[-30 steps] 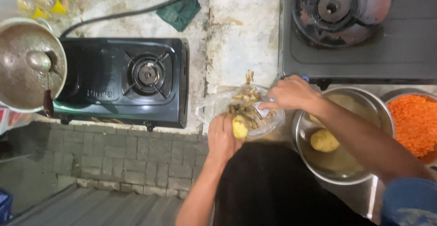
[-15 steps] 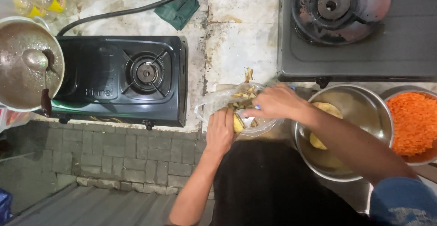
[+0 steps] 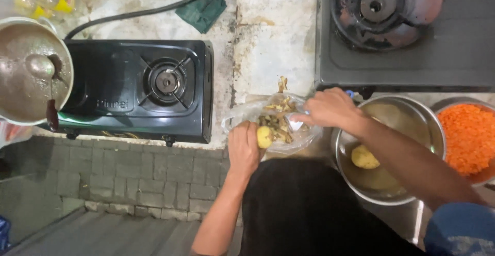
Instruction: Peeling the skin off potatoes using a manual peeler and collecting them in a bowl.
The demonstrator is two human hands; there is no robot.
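1. The left hand [image 3: 243,150] is closed around a small yellow potato [image 3: 264,137]. The fingers wrap it so that the peeled, pale side shows toward the right. It is held just over the near edge of the clear plastic bag [image 3: 242,117], probably so that the skins fall inside.
2. The right hand [image 3: 330,109] reaches from the right over the same bag, with its fingers bent together around something thin. A small shiny part shows under it, but I cannot tell what tool it is.
3. The bag lies open on the stone counter [image 3: 273,34], between the black gas stove [image 3: 139,88] on the left and the steel bowl [image 3: 428,127] on the right. It contains brown peels [image 3: 276,124].
4. The steel bowl stands just beside the bag, on the right. One peeled potato [image 3: 364,157] sits in it, in what looks like water, perhaps to keep it clean.
5. Further right is a bowl of orange lentils [image 3: 466,137]. At the far left is a pot of brown liquid [image 3: 28,73] with a ladle in it.
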